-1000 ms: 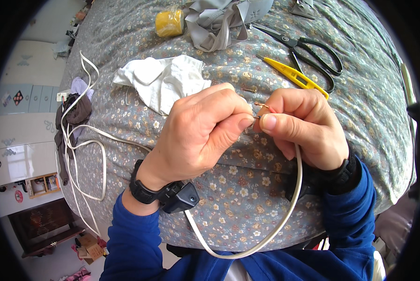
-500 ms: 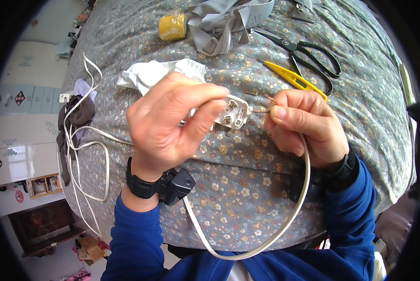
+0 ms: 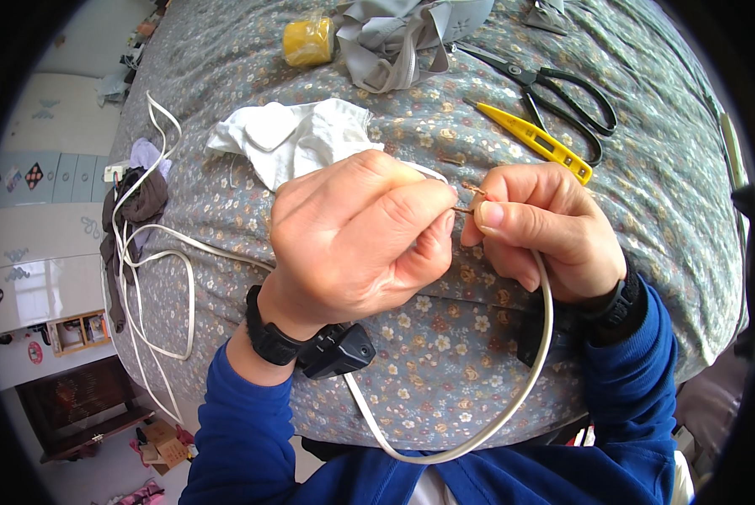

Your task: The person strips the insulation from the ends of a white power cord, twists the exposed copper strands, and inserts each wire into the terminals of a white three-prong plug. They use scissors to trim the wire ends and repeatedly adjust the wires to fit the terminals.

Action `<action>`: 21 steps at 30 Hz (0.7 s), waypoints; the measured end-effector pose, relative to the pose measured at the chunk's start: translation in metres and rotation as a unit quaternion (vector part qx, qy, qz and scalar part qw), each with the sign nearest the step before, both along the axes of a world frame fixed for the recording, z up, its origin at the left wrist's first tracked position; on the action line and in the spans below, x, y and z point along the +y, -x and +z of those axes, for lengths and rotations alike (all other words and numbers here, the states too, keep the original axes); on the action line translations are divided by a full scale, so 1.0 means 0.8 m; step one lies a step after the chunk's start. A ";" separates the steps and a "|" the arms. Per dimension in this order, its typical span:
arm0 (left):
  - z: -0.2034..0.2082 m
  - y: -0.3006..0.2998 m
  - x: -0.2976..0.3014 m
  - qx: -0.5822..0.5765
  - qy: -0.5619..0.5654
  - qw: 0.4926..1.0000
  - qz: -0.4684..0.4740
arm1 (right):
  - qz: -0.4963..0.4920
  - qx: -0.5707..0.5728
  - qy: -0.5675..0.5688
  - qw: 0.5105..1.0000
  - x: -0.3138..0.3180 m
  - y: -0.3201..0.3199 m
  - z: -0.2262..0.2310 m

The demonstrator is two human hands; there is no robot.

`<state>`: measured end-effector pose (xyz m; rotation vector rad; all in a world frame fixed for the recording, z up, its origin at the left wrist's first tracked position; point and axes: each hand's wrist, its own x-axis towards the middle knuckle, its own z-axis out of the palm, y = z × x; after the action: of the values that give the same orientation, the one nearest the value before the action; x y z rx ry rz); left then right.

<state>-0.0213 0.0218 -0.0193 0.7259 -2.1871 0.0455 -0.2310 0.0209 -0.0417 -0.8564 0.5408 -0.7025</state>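
My right hand [image 3: 550, 227] pinches the end of a white cable [image 3: 530, 349] between thumb and forefinger. Two twisted bare copper wires [image 3: 473, 190] stick out from that pinch toward the left. At the lower wire, the thumb and forefinger of my left hand [image 3: 360, 236] close on its tip. Behind the left hand only the pale edge of the white plastic socket housing [image 3: 429, 172] shows; the rest is hidden, and whether the hand touches it I cannot tell. The cable loops down toward my body and passes under my left wrist.
A small brass screw [image 3: 453, 160] lies just beyond my hands. Farther right are a yellow tester screwdriver [image 3: 533, 137] and black-handled scissors [image 3: 609, 114]. White cloth [image 3: 268, 139], a yellow tape roll [image 3: 307, 42] and grey fabric [image 3: 394, 46] lie beyond. Loose white cord [image 3: 192, 307] runs on the left.
My left hand has moved right, from above the socket housing to the copper wire, and now pinches it. It covers most of the housing. The right hand has hardly moved.
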 end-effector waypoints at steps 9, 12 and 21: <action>0.007 -0.007 0.002 -0.018 -0.081 0.996 0.013 | -0.019 0.024 0.025 0.999 0.000 0.001 0.001; 0.006 -0.003 0.000 0.011 -0.058 0.998 0.001 | -0.015 0.025 0.014 0.999 -0.001 0.002 0.001; 0.003 -0.002 0.001 -0.030 0.004 0.999 0.011 | -0.005 0.044 0.026 0.999 -0.001 0.001 0.001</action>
<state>-0.0194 0.0225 -0.0166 0.7523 -2.2358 0.0886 -0.2319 0.0204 -0.0407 -0.9377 0.6085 -0.6938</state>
